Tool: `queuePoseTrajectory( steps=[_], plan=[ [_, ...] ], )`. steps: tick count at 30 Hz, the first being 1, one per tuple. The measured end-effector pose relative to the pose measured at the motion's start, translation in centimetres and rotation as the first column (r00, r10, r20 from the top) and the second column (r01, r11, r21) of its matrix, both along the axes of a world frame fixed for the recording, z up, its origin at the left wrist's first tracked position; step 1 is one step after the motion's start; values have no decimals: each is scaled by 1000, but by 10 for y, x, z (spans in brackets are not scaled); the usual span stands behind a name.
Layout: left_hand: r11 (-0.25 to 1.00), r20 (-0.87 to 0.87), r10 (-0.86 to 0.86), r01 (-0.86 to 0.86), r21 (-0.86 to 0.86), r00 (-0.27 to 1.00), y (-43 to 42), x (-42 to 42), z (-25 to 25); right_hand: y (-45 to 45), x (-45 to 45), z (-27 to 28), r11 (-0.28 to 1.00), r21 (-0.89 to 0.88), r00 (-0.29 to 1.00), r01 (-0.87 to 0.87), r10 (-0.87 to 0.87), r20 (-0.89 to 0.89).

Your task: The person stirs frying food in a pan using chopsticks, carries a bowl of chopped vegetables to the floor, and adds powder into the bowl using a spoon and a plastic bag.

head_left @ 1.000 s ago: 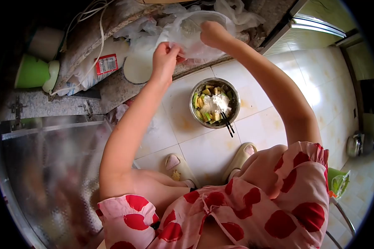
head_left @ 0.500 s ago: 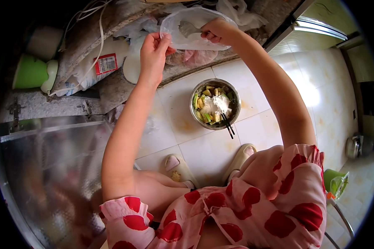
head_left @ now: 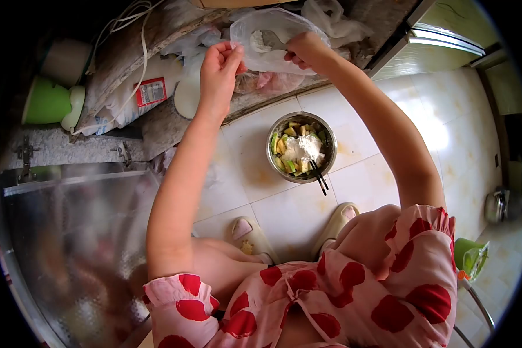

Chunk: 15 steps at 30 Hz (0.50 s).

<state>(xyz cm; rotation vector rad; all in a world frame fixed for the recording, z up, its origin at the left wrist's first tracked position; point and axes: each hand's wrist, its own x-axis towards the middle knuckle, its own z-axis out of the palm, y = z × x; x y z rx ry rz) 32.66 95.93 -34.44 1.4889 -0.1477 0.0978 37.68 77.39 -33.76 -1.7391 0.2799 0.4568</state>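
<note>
- Pinches a thin, translucent bag [head_left: 278, 61] by its edge in the left hand [head_left: 219, 62], beyond the metal bowl [head_left: 273, 165].
- Grips a greyish spoon [head_left: 274, 39] touching white powder [head_left: 257, 42] in the right hand [head_left: 308, 50], inside the wide-open bag.

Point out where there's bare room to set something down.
Bare floor shows between the metal bowl and the slippers, and either side of the right forearm. The stone ledge is crowded: plastic bags, a red-labelled sack, a white cord, with the left hand pinching an open bag and the right hand holding a spoon.
</note>
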Motion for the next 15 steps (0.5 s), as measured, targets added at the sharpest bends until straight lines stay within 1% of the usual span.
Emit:
queuePoseTrajectory(
  steps=[1, 3, 4, 6, 8, 10, 11, 12, 13, 15],
  plan=[
    [1000, -17, 15, -15, 18, 1000, 0, 0, 0, -8, -7, -1, 1000, -3, 1000, 6, -6, 1],
    [1000, -17, 9, -9, 11, 1000, -2, -2, 1, -25, -20, -5, 965, 262, 992, -4, -28, 119],
    [1000, -19, 8, -8, 7, 1000, -3, -3, 1, -34, -29, -4, 966, 260, 992, -1, -31, 119],
    [1000, -5, 21, -21, 12, 1000, -4, -4, 0, -51, -50, 3, 921, 388, 990, -25, -32, 140],
    [999, -7, 44, -44, 13, 999, -2, -3, -2, -66, -80, 22, 931, 366, 997, -14, -14, 74],
    [994, -3, 112, -112, -1, 994, 8, 2, -8, -90, -110, 26, 923, 382, 997, -51, 23, 77],
    [997, 43, 75, -74, -13, 996, 17, 5, -10, -100, -127, 29, 920, 382, 996, -85, 68, 57],
    [987, 8, 160, -160, -34, 987, 15, -2, -1, -111, -143, 28, 936, 344, 997, -76, 75, 17],
    [984, -19, 172, -172, -45, 985, 18, -4, -5, -120, -155, 29, 951, 300, 996, -78, 84, -9],
    [954, -60, 297, -299, -35, 953, 33, 4, -20, -133, -178, 16, 969, 239, 990, -61, 89, -106]
  ],
)
